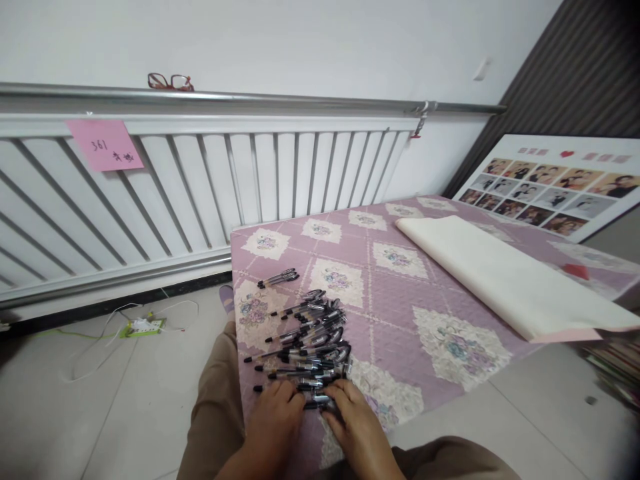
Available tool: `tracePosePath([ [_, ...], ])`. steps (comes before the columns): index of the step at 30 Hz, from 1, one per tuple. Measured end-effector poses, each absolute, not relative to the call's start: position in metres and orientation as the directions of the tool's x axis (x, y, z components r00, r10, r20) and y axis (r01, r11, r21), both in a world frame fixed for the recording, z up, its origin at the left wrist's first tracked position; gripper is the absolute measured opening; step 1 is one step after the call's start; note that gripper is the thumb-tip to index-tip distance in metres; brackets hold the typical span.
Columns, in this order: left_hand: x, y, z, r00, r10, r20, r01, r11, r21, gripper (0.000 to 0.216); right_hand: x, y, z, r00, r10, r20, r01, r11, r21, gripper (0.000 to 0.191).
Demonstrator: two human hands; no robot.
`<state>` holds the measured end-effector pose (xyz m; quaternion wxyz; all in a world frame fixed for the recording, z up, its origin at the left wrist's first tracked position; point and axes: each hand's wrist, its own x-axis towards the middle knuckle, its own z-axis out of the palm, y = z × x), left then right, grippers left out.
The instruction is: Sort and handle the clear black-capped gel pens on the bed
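A pile of black pens with clear barrels (313, 333) lies on the flowered purple table cover (345, 250), most of them roughly side by side. At the near end of the pile, my left hand (277, 417) is closed, its curled fingers at the left end of a pen (317, 404). My right hand (357, 420) pinches around the right end of that pen, thumb below and fingers above. The fingers partly cover it. Two or so pens (279, 278) lie apart from the pile, farther back near the left edge.
A cream folded sheet (480, 273) lies across the table's right side, with a photo board (550, 180) behind. A white radiator (280, 173) with a pink note (106, 145) lines the wall; glasses (171, 82) rest on its pipe. A power strip (144, 327) with cables is on the floor.
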<state>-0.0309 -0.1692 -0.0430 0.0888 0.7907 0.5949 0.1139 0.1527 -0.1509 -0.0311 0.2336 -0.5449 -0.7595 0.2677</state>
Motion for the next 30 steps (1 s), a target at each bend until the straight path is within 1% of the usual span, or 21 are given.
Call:
tracePosePath([
  [4, -0.029, -0.165, -0.046, 0.261, 0.959, 0.109, 0.918, -0.282, 0.278, 0.014, 0.151, -0.148, -0.031, -0.273, 0.957, 0.095, 0.710, 0.268, -0.652, 0.034],
  [11, -0.030, -0.163, -0.046, 0.250, 0.955, 0.159, 0.905, -0.289, 0.311, 0.013, 0.153, -0.148, -0.036, -0.266, 0.947, 0.181, 0.696, 0.319, -0.644, 0.035],
  [15, -0.034, -0.164, -0.039, 0.254, 0.958, 0.133, 0.896, -0.285, 0.340, 0.014, 0.157, -0.148, -0.043, -0.256, 0.935, 0.245, 0.663, 0.354, -0.659, 0.035],
  [18, -0.040, -0.165, -0.033, 0.265, 0.959, 0.104, 0.886, -0.285, 0.367, 0.016, 0.161, -0.148, -0.042, -0.225, 0.926, 0.304, 0.633, 0.376, -0.677, 0.028],
  [20, -0.045, -0.164, -0.030, 0.257, 0.961, 0.105, 0.875, -0.277, 0.398, 0.017, 0.165, -0.147, -0.038, -0.173, 0.924, 0.340, 0.620, 0.371, -0.691, 0.018],
  [22, -0.051, -0.160, -0.027, 0.251, 0.960, 0.127, 0.855, -0.281, 0.435, 0.018, 0.171, -0.142, -0.033, -0.093, 0.927, 0.364, 0.616, 0.341, -0.710, 0.014],
  [25, -0.062, -0.148, -0.025, 0.237, 0.954, 0.185, 0.823, -0.299, 0.482, 0.018, 0.181, -0.131, -0.027, 0.024, 0.931, 0.364, 0.614, 0.273, -0.740, 0.018],
  [27, -0.069, -0.134, -0.022, 0.190, 0.959, 0.211, 0.820, -0.273, 0.503, 0.018, 0.186, -0.120, -0.027, 0.090, 0.931, 0.354, 0.610, 0.230, -0.759, 0.021],
  [30, -0.080, -0.107, -0.015, 0.129, 0.965, 0.227, 0.843, -0.227, 0.487, 0.018, 0.191, -0.106, -0.033, 0.194, 0.925, 0.327, 0.570, 0.165, -0.805, 0.025],
])
